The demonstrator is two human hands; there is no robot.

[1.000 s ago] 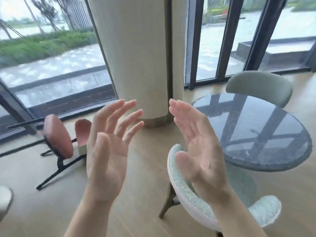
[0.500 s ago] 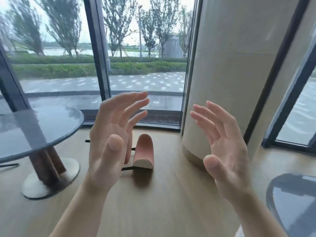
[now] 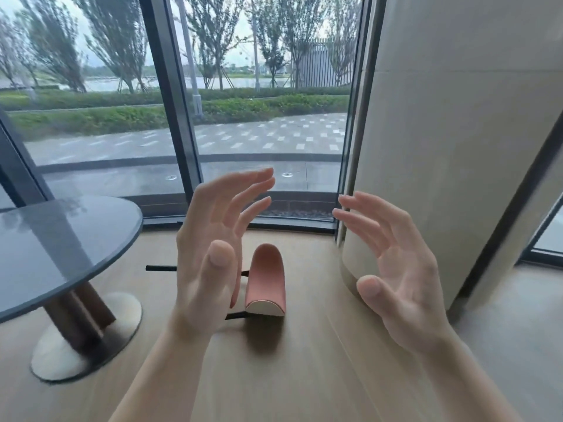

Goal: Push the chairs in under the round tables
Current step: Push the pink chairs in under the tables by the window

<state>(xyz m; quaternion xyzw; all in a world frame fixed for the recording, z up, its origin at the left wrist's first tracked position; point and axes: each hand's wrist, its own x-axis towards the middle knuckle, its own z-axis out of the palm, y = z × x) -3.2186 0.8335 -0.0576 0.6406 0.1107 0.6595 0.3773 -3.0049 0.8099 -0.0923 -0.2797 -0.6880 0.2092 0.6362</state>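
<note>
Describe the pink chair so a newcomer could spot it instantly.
Find the wide pale column on the right, by the dark-framed windows. On the wood floor between its base and the grey round table at left is the pink chair, partly behind the left hand. Nothing else there is pink; it has a cream edge and thin black legs.

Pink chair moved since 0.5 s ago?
No. The pink chair keeps its place between the table base and the column; only the view shifted.
</note>
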